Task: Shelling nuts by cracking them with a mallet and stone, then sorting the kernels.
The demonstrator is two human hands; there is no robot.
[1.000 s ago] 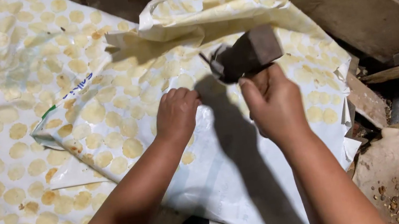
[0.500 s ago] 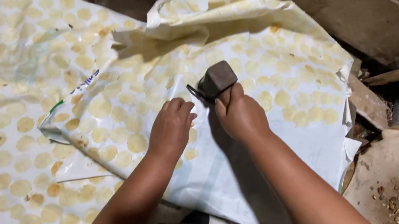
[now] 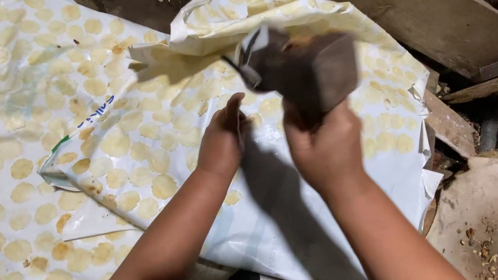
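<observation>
Gripping a dark block (image 3: 311, 70), the right hand (image 3: 325, 148) holds it raised and blurred above the white sheet (image 3: 256, 225), just up and right of the left hand (image 3: 222, 141). That left hand rests on the sheet, fingers curled loosely, among pale yellow discs (image 3: 163, 185). Both forearms reach forward from the frame's bottom. A wooden plank (image 3: 413, 0) lies beyond.

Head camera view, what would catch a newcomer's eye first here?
First, the blurred dark blocky mallet-like tool, raised in the right hand at centre. Beside it, the left hand rests on a white plastic sheet covered with pale yellow flattened discs, which spread in rows across the whole left side. A brown wooden plank runs along the upper right.
</observation>
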